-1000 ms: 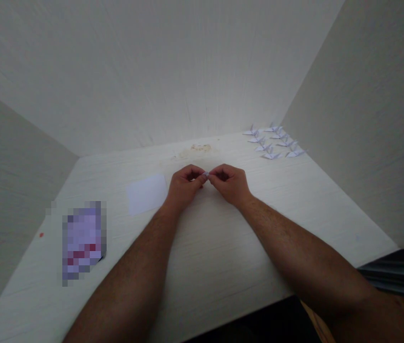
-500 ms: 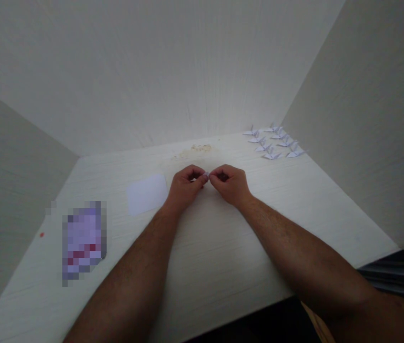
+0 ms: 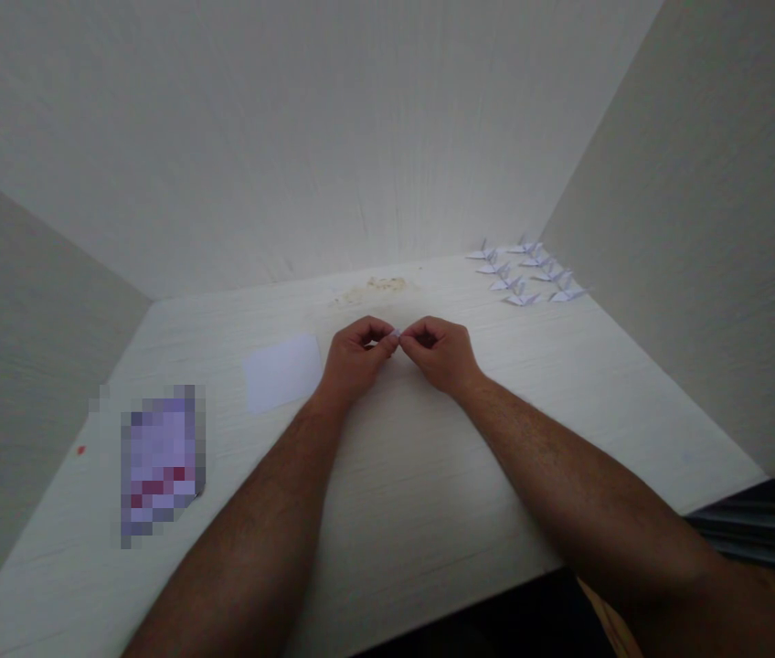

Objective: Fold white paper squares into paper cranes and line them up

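Observation:
Between my fingertips, over the middle of the table, is a small piece of folded white paper (image 3: 397, 333), mostly hidden by the fingers. My left hand (image 3: 360, 355) is closed in a pinch on it. My right hand (image 3: 440, 351) pinches it from the other side, fingertips touching or nearly touching those of the left. A stack or sheet of white paper (image 3: 281, 373) lies flat just left of my left hand. Toward the back right corner, several white origami cranes (image 3: 522, 299) stand in rows.
A blurred purple and white object (image 3: 160, 448) lies at the left, with a small red spot (image 3: 81, 450) beside it. Pale walls (image 3: 333, 137) rise at the back and both sides. A brownish worn patch (image 3: 386, 284) marks the table (image 3: 429, 521) near the back wall.
My right hand has shifted very slightly to the left. The pinch of both hands stays in place, and the other things have not moved.

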Motion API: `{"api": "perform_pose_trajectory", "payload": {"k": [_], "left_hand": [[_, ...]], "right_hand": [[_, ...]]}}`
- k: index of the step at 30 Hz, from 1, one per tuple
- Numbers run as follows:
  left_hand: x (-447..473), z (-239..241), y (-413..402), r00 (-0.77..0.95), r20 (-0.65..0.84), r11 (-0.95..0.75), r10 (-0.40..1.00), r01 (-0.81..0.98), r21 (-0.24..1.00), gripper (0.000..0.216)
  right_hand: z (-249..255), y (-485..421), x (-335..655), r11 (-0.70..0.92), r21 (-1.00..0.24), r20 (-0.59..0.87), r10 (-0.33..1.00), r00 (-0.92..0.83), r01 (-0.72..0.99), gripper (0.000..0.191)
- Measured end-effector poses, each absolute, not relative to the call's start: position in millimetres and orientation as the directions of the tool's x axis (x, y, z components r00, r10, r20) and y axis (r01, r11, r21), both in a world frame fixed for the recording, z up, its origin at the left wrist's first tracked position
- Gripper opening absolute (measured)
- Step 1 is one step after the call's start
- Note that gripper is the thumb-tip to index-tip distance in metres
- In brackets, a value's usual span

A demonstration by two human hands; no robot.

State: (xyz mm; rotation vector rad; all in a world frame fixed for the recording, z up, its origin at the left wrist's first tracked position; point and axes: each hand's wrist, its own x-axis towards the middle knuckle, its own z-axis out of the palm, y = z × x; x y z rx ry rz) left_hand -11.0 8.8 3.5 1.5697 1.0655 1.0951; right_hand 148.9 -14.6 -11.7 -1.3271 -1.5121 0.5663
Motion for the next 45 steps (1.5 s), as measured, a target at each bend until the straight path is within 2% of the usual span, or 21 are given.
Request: {"api": "perform_pose_trajectory", "payload": {"k": [16, 45], "left_hand": [[-10.8, 0.6, 9.6, 0.21, 0.177, -0.213, 0.961, 0.162, 0.964, 0.017], [-11.4, 2.2, 8.6, 0.194, 0.171, -0.215, 0.966, 0.233, 0.948, 0.016]], "right_hand": [[-10.3, -14.1, 148.1, 0.216, -0.884, 0.273, 0.959, 0.083, 0.416, 0.015], [-7.9, -15.5, 148.1, 0.28, -0.82, 0.338, 0.941, 0.027, 0.499, 0.016]]}}
